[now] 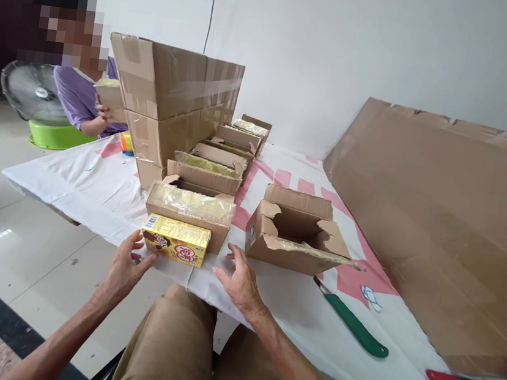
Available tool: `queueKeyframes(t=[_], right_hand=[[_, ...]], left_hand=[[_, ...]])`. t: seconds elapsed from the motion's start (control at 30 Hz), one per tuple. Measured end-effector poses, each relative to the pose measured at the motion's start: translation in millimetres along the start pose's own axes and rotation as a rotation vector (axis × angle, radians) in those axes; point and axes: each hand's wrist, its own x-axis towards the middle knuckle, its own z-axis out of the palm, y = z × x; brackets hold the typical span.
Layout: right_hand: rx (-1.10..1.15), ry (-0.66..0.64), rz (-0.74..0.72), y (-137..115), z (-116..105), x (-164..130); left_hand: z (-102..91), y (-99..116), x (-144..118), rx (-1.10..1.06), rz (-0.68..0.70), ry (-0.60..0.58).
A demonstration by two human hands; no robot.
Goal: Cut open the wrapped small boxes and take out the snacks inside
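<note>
A small yellow printed carton [176, 240] lies on the white sheet [75, 174] right in front of me. My left hand [124, 268] is open, its fingertips touching the carton's left end. My right hand [239, 277] is open too, fingers spread, just right of the carton and not touching it. Behind the carton stands a small cardboard box [190, 212] covered with clear film. An open, empty cardboard box [294, 232] with torn flaps sits to the right of my right hand.
A row of small cardboard boxes [221, 149] runs back beside a big taped box [172, 97]. A green-handled knife [352, 320] and a tape scrap [370, 297] lie at right. Large flat cardboard [444, 219] leans on the wall. A person in purple [77, 97] sits far left by a fan [32, 89].
</note>
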Motion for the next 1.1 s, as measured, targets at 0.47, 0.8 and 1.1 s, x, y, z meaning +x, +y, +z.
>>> queueKeyframes(t=[0.47,0.8,1.1], right_hand=[[0.083,-0.001,-0.076,-19,39,8],[0.000,-0.101,-0.030,-45,50,-3],[0.049,-0.069,-0.090,-25,38,-2]], left_hand=[[14.8,33,10,-0.050,-0.136,-0.061],[1.2,28,14,-0.088,-0.127,0.016],[1.8,-6,-7,-0.039,0.005,0.231]])
